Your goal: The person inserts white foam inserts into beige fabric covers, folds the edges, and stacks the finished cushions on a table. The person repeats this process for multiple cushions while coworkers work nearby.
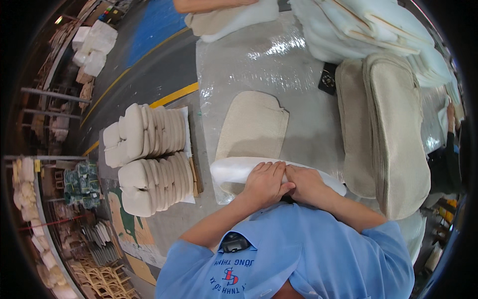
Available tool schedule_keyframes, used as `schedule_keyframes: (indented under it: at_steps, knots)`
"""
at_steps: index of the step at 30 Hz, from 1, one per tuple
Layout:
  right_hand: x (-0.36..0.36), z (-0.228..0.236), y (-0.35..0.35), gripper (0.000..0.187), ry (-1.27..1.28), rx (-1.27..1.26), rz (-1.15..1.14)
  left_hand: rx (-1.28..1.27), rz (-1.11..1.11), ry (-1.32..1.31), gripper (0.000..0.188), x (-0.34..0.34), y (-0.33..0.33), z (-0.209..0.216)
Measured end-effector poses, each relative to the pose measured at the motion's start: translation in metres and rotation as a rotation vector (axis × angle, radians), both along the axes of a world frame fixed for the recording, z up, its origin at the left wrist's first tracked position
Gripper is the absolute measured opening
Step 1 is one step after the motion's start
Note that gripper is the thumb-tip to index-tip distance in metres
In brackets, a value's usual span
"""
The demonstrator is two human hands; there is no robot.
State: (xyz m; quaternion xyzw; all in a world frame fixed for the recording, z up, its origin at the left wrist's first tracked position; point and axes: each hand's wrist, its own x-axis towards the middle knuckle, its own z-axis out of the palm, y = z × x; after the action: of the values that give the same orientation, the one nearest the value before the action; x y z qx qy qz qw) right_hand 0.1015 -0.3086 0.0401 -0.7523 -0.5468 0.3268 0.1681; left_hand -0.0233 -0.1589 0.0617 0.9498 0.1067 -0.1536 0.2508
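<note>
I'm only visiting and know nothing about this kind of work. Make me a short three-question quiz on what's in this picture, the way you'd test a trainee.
1. Multiple choice: what are the left hand and the right hand both on?
A) a blue crate
B) a white padding piece
C) a wooden chair frame
2. True or false: the stack of long beige pieces is to the person's right.
3. Short answer: where does the single flat beige piece lie, mostly, relative to the white padding piece?

Key:
1. B
2. True
3. Mostly beyond it, on the side away from the person
</note>
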Motion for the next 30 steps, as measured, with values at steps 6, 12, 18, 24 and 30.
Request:
schedule_keyframes:
  at_steps: [6,12,18,24,30]
  knots:
    - [0.01,-0.008,0.007,0.045,-0.044,0.037,0.005,-0.341,0.047,-0.542,0.055,-0.008,0.025,0.024]
    - [0.008,0.001,0.009,0.045,-0.074,0.006,-0.03,0.089,0.227,-0.585,0.044,-0.144,0.054,0.017]
    - [-0.015,0.006,0.006,0.049,-0.158,0.034,-0.033,-0.015,0.188,-0.307,0.05,-0.084,0.096,-0.024]
    - [-0.027,0.007,0.008,0.054,-0.219,-0.018,-0.046,-0.435,0.047,0.355,0.069,-0.038,0.154,-0.049]
    - [-0.032,0.0,-0.006,0.059,-0.211,0.057,-0.129,-0.386,0.207,-0.111,0.066,-0.029,0.184,0.003]
